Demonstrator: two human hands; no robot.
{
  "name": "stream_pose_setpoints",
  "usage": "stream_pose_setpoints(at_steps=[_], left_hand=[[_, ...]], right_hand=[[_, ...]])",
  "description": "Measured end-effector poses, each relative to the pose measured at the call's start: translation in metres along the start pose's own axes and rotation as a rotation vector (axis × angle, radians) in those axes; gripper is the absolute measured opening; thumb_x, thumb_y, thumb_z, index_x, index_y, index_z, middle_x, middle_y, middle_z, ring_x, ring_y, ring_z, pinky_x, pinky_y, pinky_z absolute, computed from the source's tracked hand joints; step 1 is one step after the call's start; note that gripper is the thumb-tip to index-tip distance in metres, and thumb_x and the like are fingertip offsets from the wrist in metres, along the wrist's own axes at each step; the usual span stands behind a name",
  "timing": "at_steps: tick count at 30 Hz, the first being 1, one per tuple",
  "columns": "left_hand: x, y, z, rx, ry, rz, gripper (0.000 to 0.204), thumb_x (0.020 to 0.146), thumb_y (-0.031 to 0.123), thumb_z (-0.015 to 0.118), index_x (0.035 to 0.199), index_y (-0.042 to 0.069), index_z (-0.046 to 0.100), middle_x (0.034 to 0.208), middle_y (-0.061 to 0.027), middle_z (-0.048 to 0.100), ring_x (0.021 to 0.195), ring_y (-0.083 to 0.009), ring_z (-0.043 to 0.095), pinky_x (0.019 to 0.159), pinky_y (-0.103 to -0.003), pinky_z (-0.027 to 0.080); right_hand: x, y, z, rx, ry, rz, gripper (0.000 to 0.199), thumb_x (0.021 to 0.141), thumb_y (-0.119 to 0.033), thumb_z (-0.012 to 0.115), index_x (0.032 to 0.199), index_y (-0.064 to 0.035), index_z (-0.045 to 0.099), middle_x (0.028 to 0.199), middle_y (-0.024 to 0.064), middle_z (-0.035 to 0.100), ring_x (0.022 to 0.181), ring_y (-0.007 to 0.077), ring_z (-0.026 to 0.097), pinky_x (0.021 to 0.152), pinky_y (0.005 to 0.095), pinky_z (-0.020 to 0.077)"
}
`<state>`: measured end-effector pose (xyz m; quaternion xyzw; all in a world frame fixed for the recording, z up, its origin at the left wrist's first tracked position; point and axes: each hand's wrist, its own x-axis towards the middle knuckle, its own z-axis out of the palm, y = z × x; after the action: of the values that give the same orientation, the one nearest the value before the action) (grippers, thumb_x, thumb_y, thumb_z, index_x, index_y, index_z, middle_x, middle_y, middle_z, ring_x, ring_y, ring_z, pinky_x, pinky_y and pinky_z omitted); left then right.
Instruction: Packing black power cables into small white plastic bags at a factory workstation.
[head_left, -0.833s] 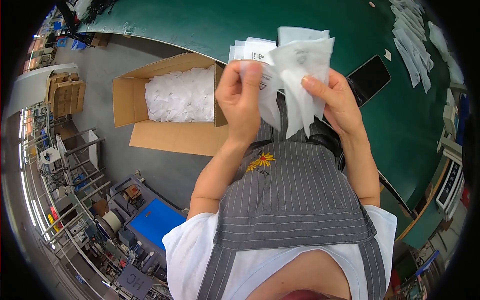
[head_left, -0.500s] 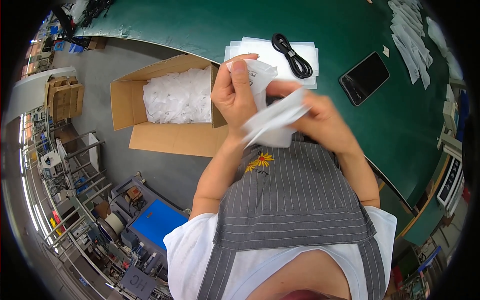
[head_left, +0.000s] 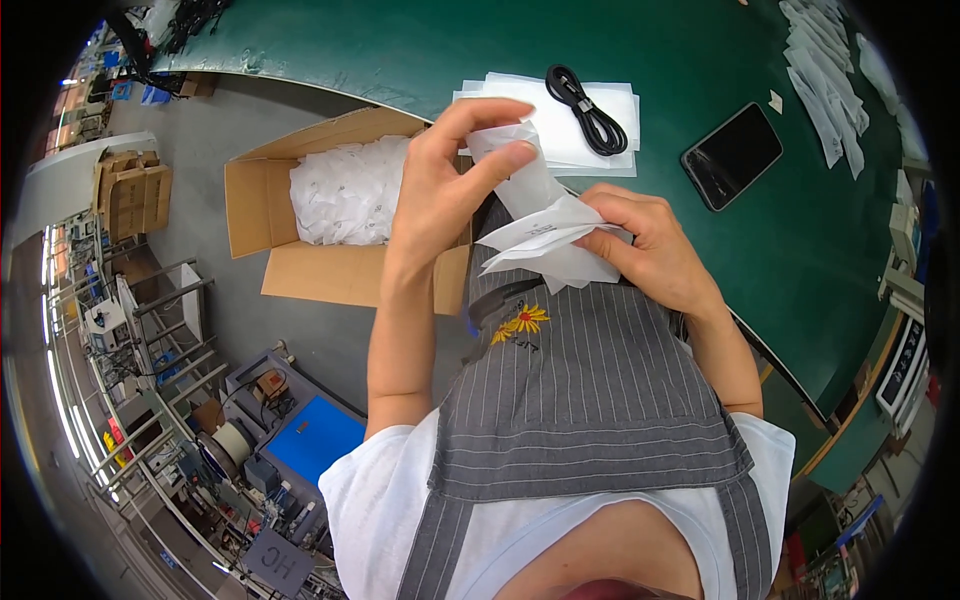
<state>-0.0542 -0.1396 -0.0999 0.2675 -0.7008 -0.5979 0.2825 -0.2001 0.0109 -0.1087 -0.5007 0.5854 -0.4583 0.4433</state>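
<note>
My left hand (head_left: pixel 450 170) has its thumb lying across a thin white bag (head_left: pixel 532 185), with the index finger arched above it. The other fingers are partly hidden behind. My right hand (head_left: pixel 655 245) pinches several white bags (head_left: pixel 550 235) with small dark print, fanned out in front of the apron. Their edges spread toward the left hand. Just beyond the hands, a coiled black cable (head_left: pixel 588 112) lies on a stack of flat white bags (head_left: pixel 510 90).
An open cardboard box (head_left: pixel 250 205) full of white bags (head_left: pixel 345 195) stands to the left. On the green table (head_left: pixel 690 60) lie a black phone (head_left: pixel 732 157) and, farther right, a row of white bags (head_left: pixel 825 85). A cart with a blue top (head_left: pixel 315 440) is at lower left.
My left hand has shifted left and opened its index finger away from the thumb. The bags in my right hand have fanned out and moved slightly lower; the motion blur is gone.
</note>
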Motion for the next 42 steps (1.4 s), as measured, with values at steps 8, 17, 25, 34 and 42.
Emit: stream_pose_setpoints(at_steps=[8, 17, 25, 34, 42], left_hand=[[0.003, -0.007, 0.01, 0.039, 0.156, 0.107, 0.011, 0.086, 0.012, 0.065, 0.088, 0.001, 0.066, 0.081, 0.0016, 0.061, 0.069, -0.0037, 0.048, 0.06, -0.018, 0.037], [0.008, -0.015, 0.014, 0.281, 0.351, 0.224, 0.016, 0.093, 0.015, 0.058, 0.089, 0.002, 0.066, 0.068, 0.0063, 0.053, 0.059, -0.0002, 0.038, 0.051, -0.016, 0.028], [-0.003, 0.009, 0.025, 0.408, 0.2, 0.216, 0.011, 0.088, 0.013, 0.06, 0.092, 0.002, 0.062, 0.064, -0.0083, 0.06, 0.056, -0.0136, 0.06, 0.051, -0.025, 0.045], [-0.008, 0.001, 0.009, 0.326, 0.086, -0.056, 0.025, 0.077, 0.002, 0.065, 0.101, 0.005, 0.063, 0.089, -0.0076, 0.064, 0.074, -0.0115, 0.063, 0.06, -0.026, 0.048], [-0.011, -0.009, 0.02, -0.481, 0.009, -0.225, 0.022, 0.088, 0.01, 0.062, 0.106, -0.002, 0.06, 0.093, -0.0037, 0.064, 0.089, -0.0102, 0.058, 0.077, -0.023, 0.045]], right_hand=[[-0.004, 0.004, -0.001, 0.023, -0.049, 0.033, 0.015, 0.085, -0.011, 0.061, 0.094, 0.0007, 0.064, 0.086, 0.008, 0.063, 0.077, 0.0186, 0.06, 0.068, 0.0306, 0.0459], [-0.015, 0.016, -0.014, 0.271, -0.071, 0.262, 0.019, 0.085, -0.009, 0.063, 0.101, -0.0001, 0.065, 0.098, 0.0056, 0.064, 0.087, 0.0132, 0.059, 0.077, 0.0278, 0.047], [0.018, -0.017, -0.021, -0.029, 0.09, -0.195, 0.021, 0.084, -0.006, 0.061, 0.103, 0.002, 0.063, 0.115, 0.0095, 0.058, 0.1, 0.0134, 0.056, 0.083, 0.026, 0.0449], [0.026, -0.008, -0.015, 0.158, 0.197, 0.046, 0.021, 0.086, -0.015, 0.063, 0.099, 0.0009, 0.064, 0.081, 0.0051, 0.065, 0.073, 0.0089, 0.059, 0.066, 0.0248, 0.0471], [0.027, -0.005, -0.02, 0.161, 0.162, 0.06, 0.022, 0.086, -0.015, 0.062, 0.101, 0.0016, 0.063, 0.084, 0.0035, 0.064, 0.074, 0.0109, 0.059, 0.068, 0.0255, 0.047]])
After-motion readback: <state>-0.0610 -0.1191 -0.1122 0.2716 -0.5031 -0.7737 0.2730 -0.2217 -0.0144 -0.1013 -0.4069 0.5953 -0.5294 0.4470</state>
